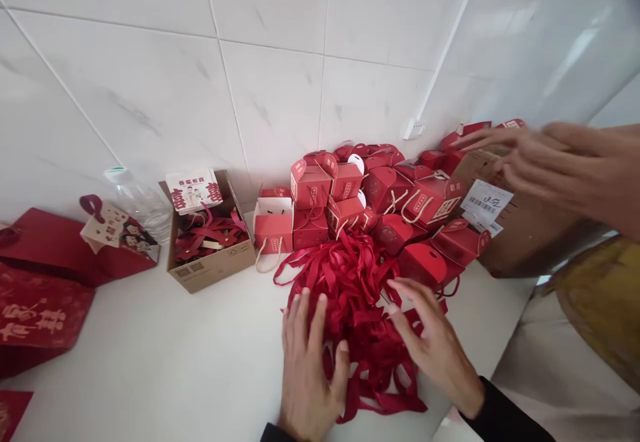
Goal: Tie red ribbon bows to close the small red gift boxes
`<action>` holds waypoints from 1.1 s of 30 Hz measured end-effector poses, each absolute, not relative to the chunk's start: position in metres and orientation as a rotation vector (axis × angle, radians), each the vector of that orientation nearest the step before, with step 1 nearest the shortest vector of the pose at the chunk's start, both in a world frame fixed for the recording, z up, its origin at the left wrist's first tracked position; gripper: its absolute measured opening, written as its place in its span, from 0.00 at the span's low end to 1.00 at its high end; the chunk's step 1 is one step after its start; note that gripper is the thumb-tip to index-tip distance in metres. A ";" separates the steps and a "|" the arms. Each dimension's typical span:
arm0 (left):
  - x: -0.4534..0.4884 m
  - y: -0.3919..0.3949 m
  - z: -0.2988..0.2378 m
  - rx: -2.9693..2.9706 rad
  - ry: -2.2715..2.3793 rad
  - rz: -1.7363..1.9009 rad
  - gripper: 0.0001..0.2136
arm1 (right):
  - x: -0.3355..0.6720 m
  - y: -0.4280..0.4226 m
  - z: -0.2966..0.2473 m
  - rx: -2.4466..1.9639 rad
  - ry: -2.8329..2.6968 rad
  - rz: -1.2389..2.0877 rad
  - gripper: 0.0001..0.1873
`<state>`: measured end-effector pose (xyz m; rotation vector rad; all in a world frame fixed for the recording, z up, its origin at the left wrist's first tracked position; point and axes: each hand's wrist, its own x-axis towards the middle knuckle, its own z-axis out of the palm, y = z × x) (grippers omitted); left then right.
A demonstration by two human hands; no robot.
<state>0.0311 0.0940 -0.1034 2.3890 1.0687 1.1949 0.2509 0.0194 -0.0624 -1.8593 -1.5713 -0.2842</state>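
A tangled heap of red ribbons point(345, 275) lies on the white table, spilling toward its front edge. My left hand point(313, 359) rests at the heap's left side with fingers spread. On the right side, my right hand point(433, 342) reaches over the ribbons, its thumb and fingers apart. Neither hand grips anything. Right behind the heap stand several small red gift boxes point(313, 185), stacked and leaning together, some with rope handles. One small box point(273, 232) beside them has its top open.
A cardboard box point(215, 269) holds red straps and a printed card. Left of it are a clear bottle point(155, 215) and larger red gift boxes point(45, 302). Another person's hand point(560, 162), blurred, hovers over a big carton point(530, 235) at right. Tiled wall point(275, 89) behind.
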 end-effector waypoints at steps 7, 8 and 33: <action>0.048 0.076 -0.108 2.730 0.672 0.826 0.43 | 0.321 0.027 -0.066 -2.111 -1.302 -0.656 0.26; 0.053 0.077 -0.110 2.726 0.705 0.808 0.42 | 0.324 0.028 -0.067 -2.135 -1.306 -0.670 0.26; 0.085 0.042 -0.109 2.535 0.969 1.012 0.25 | 0.205 0.029 0.012 -1.705 -1.601 -0.403 0.16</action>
